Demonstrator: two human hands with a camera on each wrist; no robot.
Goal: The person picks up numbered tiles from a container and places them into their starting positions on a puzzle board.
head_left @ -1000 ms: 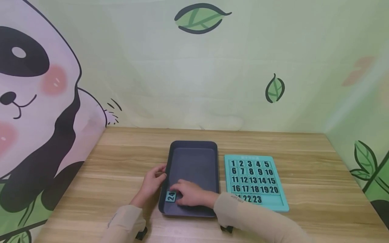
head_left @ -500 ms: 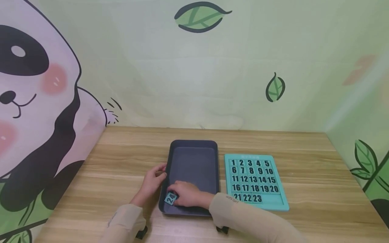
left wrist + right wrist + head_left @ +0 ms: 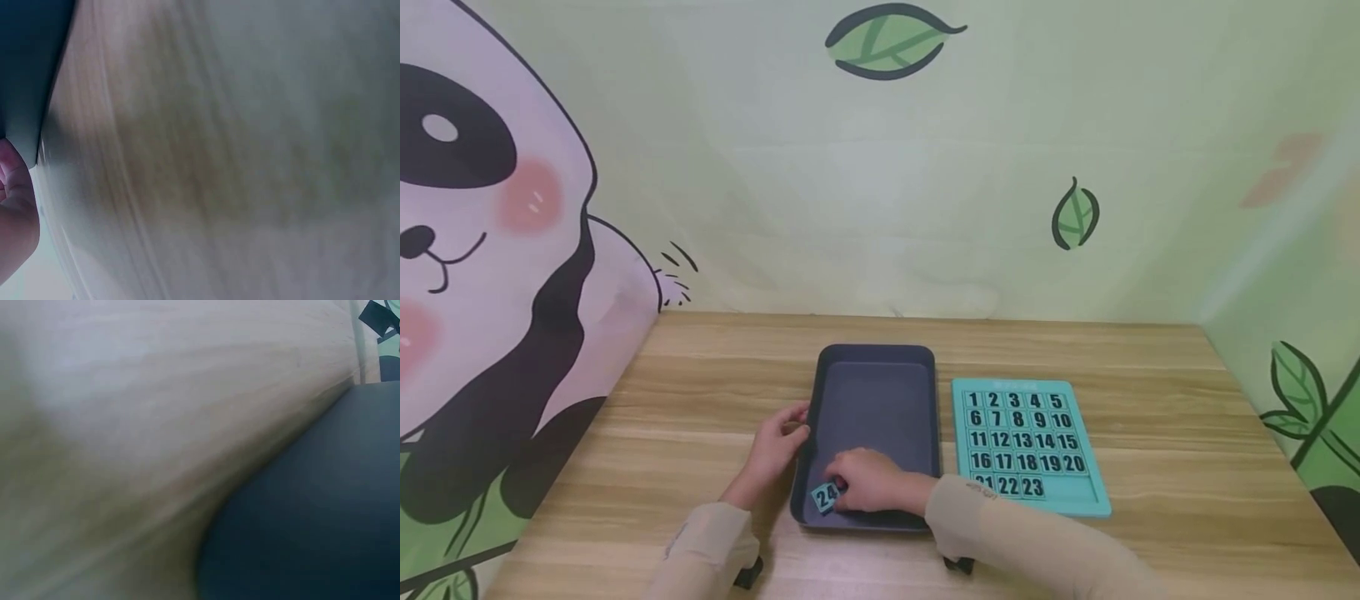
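Note:
In the head view, a dark tray (image 3: 880, 417) lies on the wooden table. My right hand (image 3: 871, 482) reaches into its near left part, thumb and fingers pinching a small number tile (image 3: 825, 497) marked 24, which sits at a slant. My left hand (image 3: 777, 446) rests against the tray's left side with loosely bent fingers; where the fingertips meet the rim is partly hidden. The left wrist view catches part of the left hand (image 3: 15, 212) beside the tray wall (image 3: 28, 81). The right wrist view has the tray (image 3: 312, 506) but no hand.
Right of the tray lies a turquoise number board (image 3: 1078, 500), with tiles in order from 1 to 23. The right sleeve (image 3: 977, 517) covers a bit of its lower left corner. A printed backdrop (image 3: 880, 192) stands behind the wooden table (image 3: 1157, 417).
My right hand has taken hold of the 24 tile, which lay sideways, and turned it so its number reads nearly upright. My left hand has stayed at the tray's side.

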